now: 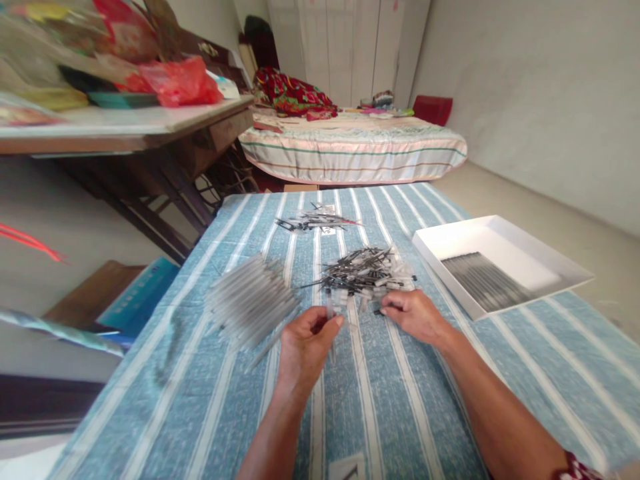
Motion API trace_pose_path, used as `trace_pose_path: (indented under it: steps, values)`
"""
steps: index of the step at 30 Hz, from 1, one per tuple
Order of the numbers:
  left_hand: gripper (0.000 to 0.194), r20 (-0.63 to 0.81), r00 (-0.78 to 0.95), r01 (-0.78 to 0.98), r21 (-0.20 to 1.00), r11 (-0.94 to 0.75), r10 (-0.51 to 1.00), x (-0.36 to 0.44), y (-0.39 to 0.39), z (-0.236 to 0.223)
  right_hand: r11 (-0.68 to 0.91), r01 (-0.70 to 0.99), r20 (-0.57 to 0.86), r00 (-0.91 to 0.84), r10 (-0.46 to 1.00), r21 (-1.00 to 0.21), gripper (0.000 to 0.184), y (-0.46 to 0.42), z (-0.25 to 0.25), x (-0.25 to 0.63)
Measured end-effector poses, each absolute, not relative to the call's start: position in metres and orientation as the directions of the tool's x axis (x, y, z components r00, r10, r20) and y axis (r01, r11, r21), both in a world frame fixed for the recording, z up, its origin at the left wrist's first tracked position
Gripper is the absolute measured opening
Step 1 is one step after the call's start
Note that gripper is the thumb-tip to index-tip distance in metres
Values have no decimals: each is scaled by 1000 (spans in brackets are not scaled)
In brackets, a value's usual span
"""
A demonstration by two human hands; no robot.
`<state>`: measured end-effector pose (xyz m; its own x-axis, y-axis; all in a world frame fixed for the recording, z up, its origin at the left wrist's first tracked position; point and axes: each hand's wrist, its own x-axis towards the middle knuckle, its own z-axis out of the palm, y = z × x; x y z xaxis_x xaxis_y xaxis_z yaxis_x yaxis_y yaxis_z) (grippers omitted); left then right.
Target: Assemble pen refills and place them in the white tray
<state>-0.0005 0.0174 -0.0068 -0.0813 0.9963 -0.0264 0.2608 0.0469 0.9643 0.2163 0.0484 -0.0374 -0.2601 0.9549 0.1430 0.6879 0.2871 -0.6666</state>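
My left hand (pixel 310 340) is closed with thumb and fingers around a slim translucent pen (pixel 329 303), held upright with a dark tip on top. My right hand (pixel 413 313) pinches at the near edge of a loose pile of small black and clear pen parts (pixel 363 270); a small dark piece shows at its fingertips, too small to name. Left of my left hand lies a stack of clear pen barrels (pixel 253 300), side by side. Beyond the pile is a smaller heap of thin dark and clear pieces (pixel 317 220).
At the right stands a shallow white box (pixel 545 263) with a row of dark-looking pens (pixel 483 280) inside. A blue striped cloth (pixel 200 407) covers the table. Behind are a bed (pixel 355 150) and, at left, a cluttered side table (pixel 200 117) with a red bag (pixel 180 80).
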Motion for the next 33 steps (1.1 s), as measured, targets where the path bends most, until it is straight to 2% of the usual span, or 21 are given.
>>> trace_pose_path:
  steps: [7,17,20,23,26,29,33]
  values:
    - [12,-2,-238,137,990,36,971,-3,20,-7,402,739,142,-391,909,-541,10,35,-37,191]
    - [10,-47,-335,-55,998,30,941,-1,19,-1,437,882,52,-435,899,-174,24,26,-26,143]
    - [13,-62,-344,-84,996,35,937,-1,20,0,465,877,25,-465,885,-119,21,29,-26,138]
    - [15,-73,-369,-113,993,33,927,-2,21,0,474,860,76,-468,880,-189,18,30,-30,142]
    - [16,-71,-387,-165,986,6,919,-4,22,0,456,795,167,-426,889,-401,15,29,-34,151]
    - [15,-79,-382,-222,975,-9,921,-6,22,3,464,642,250,-401,882,-610,9,26,-38,157]
    - [15,-137,-376,-305,952,17,916,-7,21,6,503,493,341,-384,858,-710,5,22,-37,157]
